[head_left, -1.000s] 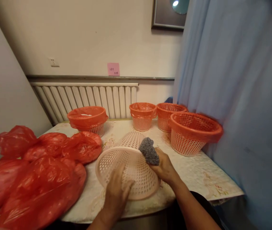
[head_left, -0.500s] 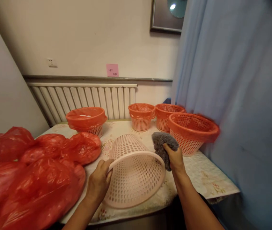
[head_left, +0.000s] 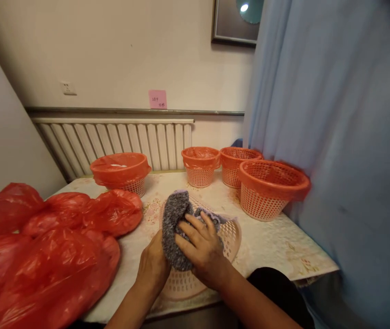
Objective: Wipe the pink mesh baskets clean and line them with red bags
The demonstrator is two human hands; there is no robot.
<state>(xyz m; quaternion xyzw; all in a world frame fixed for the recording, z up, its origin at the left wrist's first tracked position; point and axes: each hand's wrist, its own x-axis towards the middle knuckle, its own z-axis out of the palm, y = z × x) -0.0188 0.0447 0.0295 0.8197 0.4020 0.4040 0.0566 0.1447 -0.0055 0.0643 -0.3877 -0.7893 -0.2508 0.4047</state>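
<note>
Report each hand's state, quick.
Left hand: beside the gray cloth; fingers hidden, grip can't be told.
Right hand: fingers spread over the cloth, thumb hidden; grip can't be told.

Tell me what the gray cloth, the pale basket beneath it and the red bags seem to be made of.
Gray cloth: probably fleecy or terry fabric, matte, given its nubbly surface and soft folds.
Pale basket: likely molded plastic, fairly smooth, judging by the regular holes in its wall.
Red bags: apparently thin plastic film, glossy, with sharp crinkles and bright highlights.
</note>
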